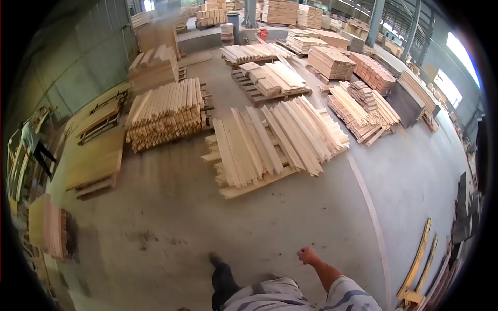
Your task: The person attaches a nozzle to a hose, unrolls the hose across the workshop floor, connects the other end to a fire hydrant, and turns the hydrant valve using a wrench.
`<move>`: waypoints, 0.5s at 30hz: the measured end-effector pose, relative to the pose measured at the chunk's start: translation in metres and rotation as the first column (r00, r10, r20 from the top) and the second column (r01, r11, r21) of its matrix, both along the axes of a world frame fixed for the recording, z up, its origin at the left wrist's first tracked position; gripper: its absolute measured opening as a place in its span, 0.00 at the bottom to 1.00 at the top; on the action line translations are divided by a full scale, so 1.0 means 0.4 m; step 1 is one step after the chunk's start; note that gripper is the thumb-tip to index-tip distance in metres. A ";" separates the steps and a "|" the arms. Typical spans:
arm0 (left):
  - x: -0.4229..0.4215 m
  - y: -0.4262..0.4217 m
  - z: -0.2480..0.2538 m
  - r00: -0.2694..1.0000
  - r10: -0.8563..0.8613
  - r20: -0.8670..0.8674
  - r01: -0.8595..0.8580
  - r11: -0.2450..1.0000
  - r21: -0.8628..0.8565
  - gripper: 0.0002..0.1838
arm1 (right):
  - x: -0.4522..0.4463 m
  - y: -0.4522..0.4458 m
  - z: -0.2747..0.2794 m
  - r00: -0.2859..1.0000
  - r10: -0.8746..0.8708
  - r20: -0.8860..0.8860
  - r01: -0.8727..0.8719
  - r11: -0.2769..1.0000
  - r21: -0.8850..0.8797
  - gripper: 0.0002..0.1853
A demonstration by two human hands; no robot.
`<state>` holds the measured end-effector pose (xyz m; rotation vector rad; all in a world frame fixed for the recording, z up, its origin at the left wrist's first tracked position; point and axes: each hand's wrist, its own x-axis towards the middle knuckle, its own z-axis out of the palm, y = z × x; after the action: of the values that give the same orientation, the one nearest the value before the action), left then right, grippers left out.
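In the head view, my R hand (308, 255) was out in front of me over the concrete floor (249, 223), fingers curled in loosely, tips drawn near the palm; couldn't tell if anything small was in it. L hand: at most a sliver at the bottom edge, so can't tell its state. My leg (224, 277) was out ahead, prob. mid-stride. Nearest thing to the R hand was the stack of planks (275, 145), ahead on its pallet, approx. centre of view, not touched. Its boards lay side by side, a bit skewed, ends jutting past the pallet edge, so good footing there meant short steps, shins wide of those ends & R arm tucked in. Yellow forks (423, 254) lay low on the R, beyond the painted floor line (371, 207), an easy trip hazard; best to keep btwn them & the planks, eyes down. Bundled wood strips (166, 111) stood fwd-L, w/ a flat panel (96, 158) beside; a co-worker (36, 145) was far L, worth a glance too.
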<state>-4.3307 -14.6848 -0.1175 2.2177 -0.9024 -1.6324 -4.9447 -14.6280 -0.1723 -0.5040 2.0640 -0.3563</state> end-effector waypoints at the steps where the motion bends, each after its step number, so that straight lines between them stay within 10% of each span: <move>1: 0.031 -0.097 -0.047 0.998 -0.055 0.034 0.057 0.998 -0.039 0.17 | 0.026 -0.047 -0.006 1.000 -0.017 -0.001 0.017 1.000 -0.003 0.17; 4: 0.389 -0.429 -0.509 0.569 0.072 -0.819 0.095 0.984 0.153 0.12 | 0.092 -0.154 0.025 0.999 -0.012 -0.036 0.015 0.997 0.074 0.16; 6: 0.043 -0.647 -0.078 0.994 0.080 0.078 -0.082 0.996 0.034 0.12 | 0.155 -0.208 0.067 0.993 -0.120 -0.019 0.122 0.990 0.076 0.15; 15: -0.194 -1.449 0.090 0.983 -0.180 -0.040 0.166 0.957 -0.238 0.17 | 0.255 -0.557 -0.100 0.946 -0.314 0.079 0.297 0.938 0.181 0.14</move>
<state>-4.4084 -15.2645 -0.0815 1.9676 -1.2333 -1.5634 -4.8426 -14.8508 -0.2123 -0.0579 2.0463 -0.3797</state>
